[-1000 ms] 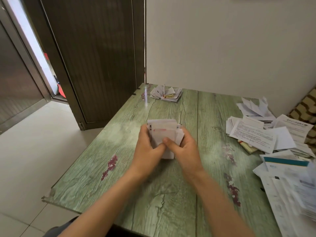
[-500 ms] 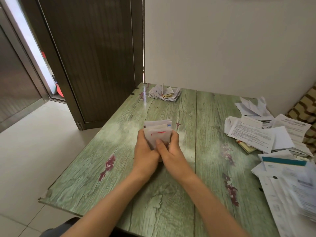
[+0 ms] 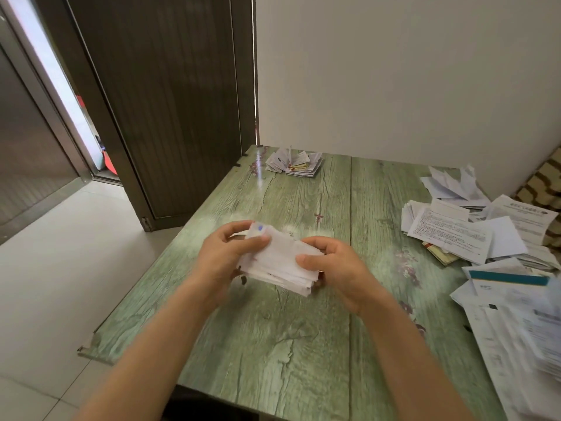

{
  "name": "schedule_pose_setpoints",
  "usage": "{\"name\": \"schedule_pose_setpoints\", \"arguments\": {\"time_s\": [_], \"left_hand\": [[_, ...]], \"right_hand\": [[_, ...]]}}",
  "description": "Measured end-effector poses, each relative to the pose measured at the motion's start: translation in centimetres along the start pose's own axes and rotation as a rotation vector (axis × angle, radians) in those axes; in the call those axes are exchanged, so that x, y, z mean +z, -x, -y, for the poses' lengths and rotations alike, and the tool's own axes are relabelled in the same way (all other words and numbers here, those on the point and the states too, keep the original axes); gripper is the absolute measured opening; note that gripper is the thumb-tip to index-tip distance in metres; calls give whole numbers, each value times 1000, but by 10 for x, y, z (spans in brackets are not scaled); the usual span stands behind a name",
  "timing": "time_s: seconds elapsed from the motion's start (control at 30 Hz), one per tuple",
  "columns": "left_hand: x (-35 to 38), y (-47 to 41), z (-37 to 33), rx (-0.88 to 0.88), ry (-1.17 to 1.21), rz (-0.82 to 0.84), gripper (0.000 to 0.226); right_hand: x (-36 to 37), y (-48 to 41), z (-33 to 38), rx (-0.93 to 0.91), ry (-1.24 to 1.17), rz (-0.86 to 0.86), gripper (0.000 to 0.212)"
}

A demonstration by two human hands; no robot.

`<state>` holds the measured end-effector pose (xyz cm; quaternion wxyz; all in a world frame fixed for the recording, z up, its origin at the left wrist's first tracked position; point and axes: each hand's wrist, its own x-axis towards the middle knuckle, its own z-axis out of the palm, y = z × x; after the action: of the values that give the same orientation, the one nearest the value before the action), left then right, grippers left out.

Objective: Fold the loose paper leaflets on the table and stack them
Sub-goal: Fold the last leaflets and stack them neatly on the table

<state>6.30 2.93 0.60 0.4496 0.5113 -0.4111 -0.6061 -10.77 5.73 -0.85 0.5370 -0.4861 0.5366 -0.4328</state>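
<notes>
Leaflet bundle (image 3: 279,262), folded and white, was between your hands over the middle of the table (image 3: 273,360); head view, the only view. Your left hand (image 3: 224,256) pinched its far-left end with the thumb on top, next to a blue mark. Your right hand (image 3: 337,268) pinched the near-right end, thumb on top and fingers curled under. The hands were apart, one at each end, both clamped on the paper. My guess at why: holding both ends lines the layers up and lets you squeeze the crease flat before stacking. The near edge showed many layers, and I couldn't tell whether that was one sheet folded over and over or several together. I also couldn't tell whether it touched the tabletop.

Counts: two hands, one bundle held. One folded stack (image 3: 293,164) sat at the far table edge near the door (image 3: 170,101), fanned out, its pieces too small to count. It was probably parked there to leave you working room. One sprawl of loose leaflets (image 3: 473,238) lay along the right side, overlapping and too many to count, handy for your right hand. Judging by that heap, plenty was left to fold
</notes>
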Motion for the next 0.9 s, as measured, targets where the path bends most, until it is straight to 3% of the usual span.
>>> {"name": "schedule_pose_setpoints", "arguments": {"time_s": [0.1,0.17,0.23,0.27,0.33,0.4,0.47,0.53,0.57,0.67,0.9], "left_hand": [[-8,5,3,84,-402,-1,36],[-3,12,17,306,-839,-92,40],[8,21,28,573,-1104,-87,43],[13,23,34,610,-1156,4,43],[17,22,47,519,-1296,166,49],[14,18,58,456,-1481,210,57],[11,18,63,447,-1567,198,63],[12,19,64,488,-1619,207,76],[13,20,64,489,-1666,217,72],[14,21,59,428,-1727,243,64],[12,19,57,416,-1642,266,60]], "right_hand": [[0,4,-1,31,147,41,18],[5,6,0,15,380,55,15],[13,8,-2,-10,592,51,19],[17,9,-3,-15,637,27,23],[28,12,-4,-18,723,-55,28],[36,14,-8,-58,987,-178,40],[41,18,-16,-196,1128,-243,58],[46,20,-22,-369,1078,-136,61],[48,20,-24,-406,1040,-46,56],[47,18,-32,-383,1044,81,54],[42,21,-33,-209,1143,-10,62]]}}
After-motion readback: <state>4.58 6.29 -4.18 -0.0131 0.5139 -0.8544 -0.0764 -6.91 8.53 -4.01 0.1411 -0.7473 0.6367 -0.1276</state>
